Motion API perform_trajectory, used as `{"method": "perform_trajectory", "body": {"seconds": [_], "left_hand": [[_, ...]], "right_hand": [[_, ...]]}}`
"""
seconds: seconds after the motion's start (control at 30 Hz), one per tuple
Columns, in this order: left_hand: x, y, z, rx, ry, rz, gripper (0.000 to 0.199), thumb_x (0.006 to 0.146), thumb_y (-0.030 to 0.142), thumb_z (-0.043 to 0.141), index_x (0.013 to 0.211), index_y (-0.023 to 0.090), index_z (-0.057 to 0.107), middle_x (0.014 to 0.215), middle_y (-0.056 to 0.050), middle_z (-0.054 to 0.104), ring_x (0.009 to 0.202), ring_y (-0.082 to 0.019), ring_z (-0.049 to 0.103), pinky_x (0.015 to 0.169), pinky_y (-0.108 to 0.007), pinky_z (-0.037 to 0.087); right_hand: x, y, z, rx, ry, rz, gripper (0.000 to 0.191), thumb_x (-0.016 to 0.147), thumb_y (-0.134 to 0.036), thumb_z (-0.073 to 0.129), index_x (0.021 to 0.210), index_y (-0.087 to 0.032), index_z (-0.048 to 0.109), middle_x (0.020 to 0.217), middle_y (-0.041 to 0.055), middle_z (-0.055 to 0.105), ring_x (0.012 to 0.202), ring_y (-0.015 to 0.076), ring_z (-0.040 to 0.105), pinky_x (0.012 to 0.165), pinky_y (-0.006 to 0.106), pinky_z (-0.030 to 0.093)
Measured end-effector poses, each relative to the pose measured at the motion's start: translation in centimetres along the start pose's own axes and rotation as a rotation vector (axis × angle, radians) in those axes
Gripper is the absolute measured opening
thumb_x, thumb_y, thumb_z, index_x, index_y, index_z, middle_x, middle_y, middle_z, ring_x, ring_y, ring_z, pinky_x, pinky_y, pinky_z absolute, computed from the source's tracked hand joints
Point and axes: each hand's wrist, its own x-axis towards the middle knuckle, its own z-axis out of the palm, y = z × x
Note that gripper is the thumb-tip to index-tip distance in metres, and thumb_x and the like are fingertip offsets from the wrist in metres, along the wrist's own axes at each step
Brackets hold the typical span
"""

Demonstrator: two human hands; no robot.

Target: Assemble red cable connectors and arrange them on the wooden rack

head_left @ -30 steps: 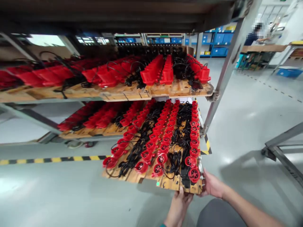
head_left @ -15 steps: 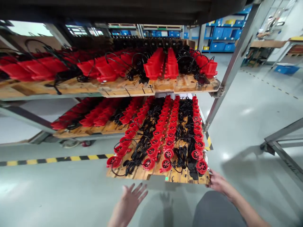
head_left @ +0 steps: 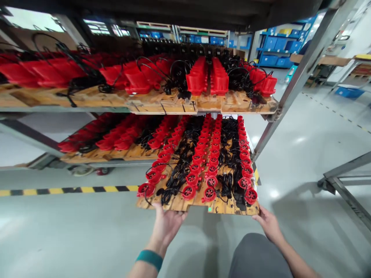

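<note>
A wooden board sticks out from the lower shelf level, carrying rows of red round-ended housings with coiled black cables between the rows. My left hand grips the board's front edge left of the notch, thumb at the edge and fingers underneath. At the front right corner, my right hand is closed on the same board, its fingers partly hidden by it. A teal band circles my left wrist.
Above, the upper shelf holds more red housings with cables. A metal rack post rises close to the board's right side. Another metal frame stands at right. Yellow-black tape crosses the floor. Blue bins sit behind.
My left hand has moved up from open air, below the board, and taken hold of its front edge. My right hand stays on the corner, and the board's front edge appears slightly higher.
</note>
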Motion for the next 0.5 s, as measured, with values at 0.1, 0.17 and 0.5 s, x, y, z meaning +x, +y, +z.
{"method": "perform_trajectory", "body": {"seconds": [0.1,0.17,0.5], "left_hand": [[2.1,0.4,1.4,0.033,-0.055,-0.024,0.089,0.089,0.086,0.027,0.145,0.024,0.058,0.144,-0.017,0.062,0.12,-0.032,0.066,0.085,-0.044,0.063],[3.7,0.4,2.7,0.097,-0.058,-0.044,0.092,0.089,0.086,0.024,0.15,0.025,0.053,0.149,-0.016,0.058,0.128,-0.031,0.062,0.098,-0.044,0.059],[11.3,1.6,9.5,0.392,0.031,-0.061,0.111,0.083,0.091,0.015,0.166,0.018,0.005,0.172,-0.024,0.005,0.16,-0.036,0.016,0.126,-0.056,0.026]], "right_hand": [[2.1,-1.2,0.4,-0.115,0.148,-0.07,0.056,0.081,-0.051,0.073,0.129,-0.023,0.072,0.128,0.01,0.072,0.112,0.0324,0.069,0.096,0.044,0.059],[4.3,-2.1,0.6,-0.168,0.219,-0.127,0.056,0.081,-0.056,0.071,0.124,-0.021,0.074,0.124,0.0117,0.073,0.105,0.0308,0.071,0.092,0.043,0.06],[19.2,-4.8,-0.4,-0.481,0.362,-0.203,0.061,0.089,-0.07,0.056,0.101,-0.014,0.077,0.099,0.0161,0.073,0.089,0.0281,0.066,0.089,0.042,0.052]]}}
